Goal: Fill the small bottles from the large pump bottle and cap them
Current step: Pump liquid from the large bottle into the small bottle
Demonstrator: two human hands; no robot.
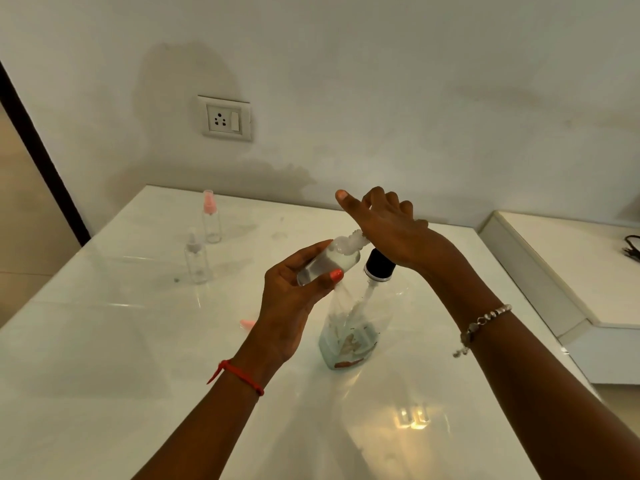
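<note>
While the small clear plastic bottle (327, 263) is held tilted in the left hand (294, 306), with thumb and fingers curled round its body, its mouth is set just under the spout of the large clear pump bottle with the black collar (349, 327). This large bottle stands near the middle of the glossy white table (104, 341). The pump head, itself hidden, is pressed by the heel of the right hand (388, 226), whose fingers lie loose and hold nothing.

White foam is seen at the small bottle's mouth, so short, slow strokes are advised, with mouth and spout touching so that nothing is spilled. The fill level cannot be read clearly, and overfilling is to be watched for.

A small pink piece (247, 323), probably the spray cap, lies just behind the left wrist. A pink-capped small bottle (211, 220) and a clear-capped small bottle (196, 261) stand toward the far left corner.
</note>
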